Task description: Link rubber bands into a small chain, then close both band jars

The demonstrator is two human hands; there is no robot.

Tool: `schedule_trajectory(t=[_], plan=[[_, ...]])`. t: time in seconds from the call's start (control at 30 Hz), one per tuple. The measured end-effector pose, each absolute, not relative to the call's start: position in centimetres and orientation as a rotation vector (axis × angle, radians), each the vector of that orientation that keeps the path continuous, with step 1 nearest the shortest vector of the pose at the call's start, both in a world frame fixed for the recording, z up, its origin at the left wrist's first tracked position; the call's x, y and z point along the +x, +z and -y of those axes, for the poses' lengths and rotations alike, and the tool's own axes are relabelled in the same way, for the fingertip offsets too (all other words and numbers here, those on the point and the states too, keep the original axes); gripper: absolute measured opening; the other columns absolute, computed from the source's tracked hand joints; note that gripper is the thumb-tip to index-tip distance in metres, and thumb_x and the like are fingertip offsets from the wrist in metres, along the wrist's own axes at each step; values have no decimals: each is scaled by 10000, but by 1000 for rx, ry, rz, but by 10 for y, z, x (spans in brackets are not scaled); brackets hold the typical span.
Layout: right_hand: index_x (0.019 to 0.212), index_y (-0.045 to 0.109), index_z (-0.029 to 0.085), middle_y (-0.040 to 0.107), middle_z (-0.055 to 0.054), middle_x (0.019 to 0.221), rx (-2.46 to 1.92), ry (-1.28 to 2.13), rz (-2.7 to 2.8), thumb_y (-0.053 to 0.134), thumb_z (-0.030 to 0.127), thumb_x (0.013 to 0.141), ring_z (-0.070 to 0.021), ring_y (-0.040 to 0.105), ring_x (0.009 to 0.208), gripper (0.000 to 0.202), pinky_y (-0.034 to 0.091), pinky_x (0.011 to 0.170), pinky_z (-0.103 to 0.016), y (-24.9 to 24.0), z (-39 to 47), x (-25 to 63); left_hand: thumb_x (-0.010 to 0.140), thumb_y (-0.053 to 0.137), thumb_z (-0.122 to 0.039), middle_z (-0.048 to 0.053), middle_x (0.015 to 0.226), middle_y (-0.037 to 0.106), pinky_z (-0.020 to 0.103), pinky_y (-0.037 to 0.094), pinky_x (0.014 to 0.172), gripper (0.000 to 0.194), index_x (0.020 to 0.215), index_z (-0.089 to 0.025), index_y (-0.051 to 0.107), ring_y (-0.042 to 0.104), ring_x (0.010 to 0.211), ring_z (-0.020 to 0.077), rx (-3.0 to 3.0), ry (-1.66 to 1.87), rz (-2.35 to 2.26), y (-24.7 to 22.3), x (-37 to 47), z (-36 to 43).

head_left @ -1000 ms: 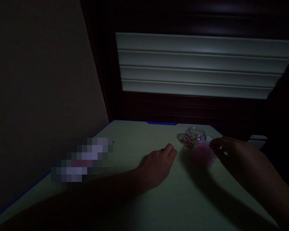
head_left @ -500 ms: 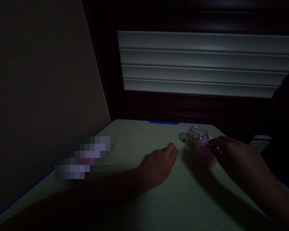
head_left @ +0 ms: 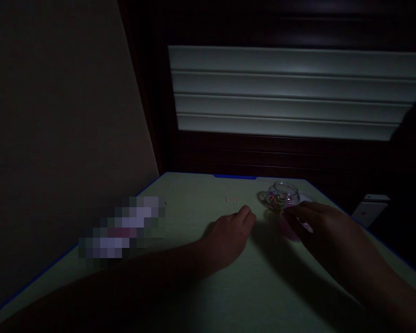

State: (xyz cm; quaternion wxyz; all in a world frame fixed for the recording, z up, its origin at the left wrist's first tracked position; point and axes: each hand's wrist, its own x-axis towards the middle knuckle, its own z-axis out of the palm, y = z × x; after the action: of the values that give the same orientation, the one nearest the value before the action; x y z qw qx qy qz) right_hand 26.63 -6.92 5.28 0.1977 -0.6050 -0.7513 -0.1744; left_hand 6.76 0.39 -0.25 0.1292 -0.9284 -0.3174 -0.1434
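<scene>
My left hand (head_left: 229, 238) rests low over the table, fingers curled closed; whatever they may hold is hidden. My right hand (head_left: 321, 226) is above a pinkish, see-through container or bag (head_left: 289, 227), its thumb and fingertips pinched together at the top of it. Too dark to tell is whether the fingertips grip its edge or something small. Just behind stands a clear glass jar (head_left: 282, 196) without a lid, holding many small coloured loops that look like rubber bands. A few tiny pale pieces (head_left: 233, 200) lie beyond my left hand.
The pale green table (head_left: 194, 189) has a blue edge. A blurred-out item (head_left: 125, 226) lies at its left side. Partly behind the jar is a whitish round object (head_left: 305, 197). A white box (head_left: 370, 208) stands past the right edge; a wall and slatted panel (head_left: 280, 92) close off the back.
My right hand has shifted left and now covers more of the pink container. My left hand has barely moved. More of the white box at the right shows.
</scene>
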Motion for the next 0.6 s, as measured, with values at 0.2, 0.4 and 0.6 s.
schedule_trajectory(t=[0.2, 0.4, 0.6], plan=[[770, 644, 203, 644, -50, 767, -1602, -319, 2299, 421, 180, 838, -179, 596, 687, 235, 405, 607, -284, 37, 64, 249, 882, 336, -121, 21, 975, 499, 265, 454, 588, 152, 969, -191, 439, 552, 734, 144, -2701, -421, 943, -6, 67, -5], [743, 638, 207, 620, -27, 720, -1595, -115, 2351, 443, 144, 809, -136, 570, 618, 216, 359, 549, -241, 37, 66, 242, 875, 351, -114, 41, 991, 522, 260, 441, 624, 192, 992, -189, 483, 568, 765, 149, -2619, -334, 1126, 2, 53, -34], [700, 604, 200, 627, -33, 748, -1615, -146, 2288, 442, 176, 807, -141, 552, 619, 196, 331, 538, -247, 40, 62, 252, 914, 317, -188, 56, 984, 545, 278, 437, 751, 238, 978, -174, 545, 572, 875, 177, -2611, -439, 1320, -2, 27, -79]])
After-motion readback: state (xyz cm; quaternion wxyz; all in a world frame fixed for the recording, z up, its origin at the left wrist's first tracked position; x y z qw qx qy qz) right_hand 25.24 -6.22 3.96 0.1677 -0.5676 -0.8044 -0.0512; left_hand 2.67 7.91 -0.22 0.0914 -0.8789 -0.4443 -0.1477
